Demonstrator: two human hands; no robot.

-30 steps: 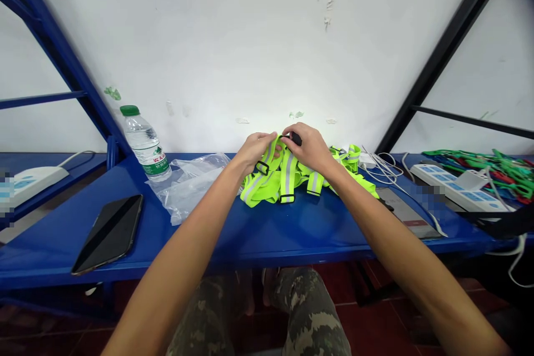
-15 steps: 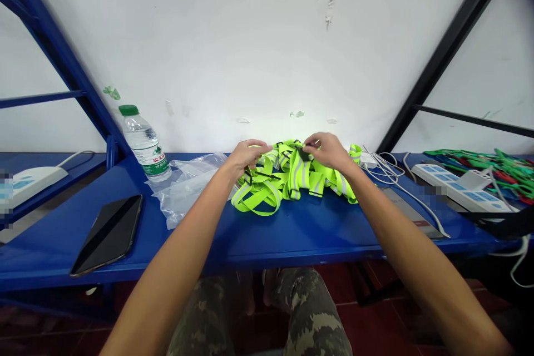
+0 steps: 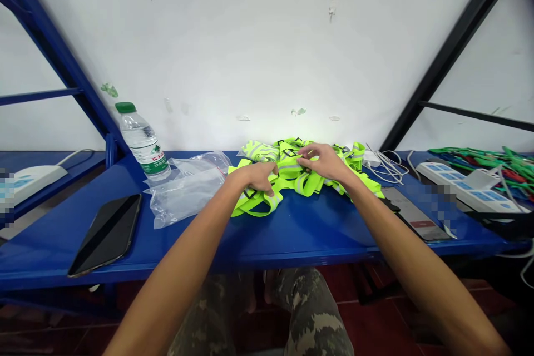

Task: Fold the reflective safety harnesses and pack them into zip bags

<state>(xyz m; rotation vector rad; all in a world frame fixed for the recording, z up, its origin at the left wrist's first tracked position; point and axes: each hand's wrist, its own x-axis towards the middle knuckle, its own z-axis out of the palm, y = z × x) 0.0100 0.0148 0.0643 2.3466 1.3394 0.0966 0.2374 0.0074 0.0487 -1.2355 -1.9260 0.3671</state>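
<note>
A tangled heap of neon-yellow reflective straps [image 3: 308, 183] with grey stripes and black buckles lies on the blue table against the wall. My left hand [image 3: 258, 176] is closed on a strap at the heap's left side, its fingers pointing right and partly hiding the webbing. Beside it, my right hand [image 3: 321, 161] pinches another strap near a black buckle at the middle of the heap. Looped webbing hangs toward the front below both hands. Some straps at the right lie partly behind my right wrist.
Clear plastic bags [image 3: 183, 192] lie left of the straps, with a water bottle [image 3: 144, 142] behind them. A black phone [image 3: 106, 233] rests near the front left edge. At right are white cables [image 3: 387, 167], a flat grey item [image 3: 413, 217], a power strip [image 3: 467, 186] and green cords [image 3: 492, 158].
My left hand has moved right and nearer me, and my right hand slightly lower. The straps have shifted, with some now spread farther right over the flat grey item's edge.
</note>
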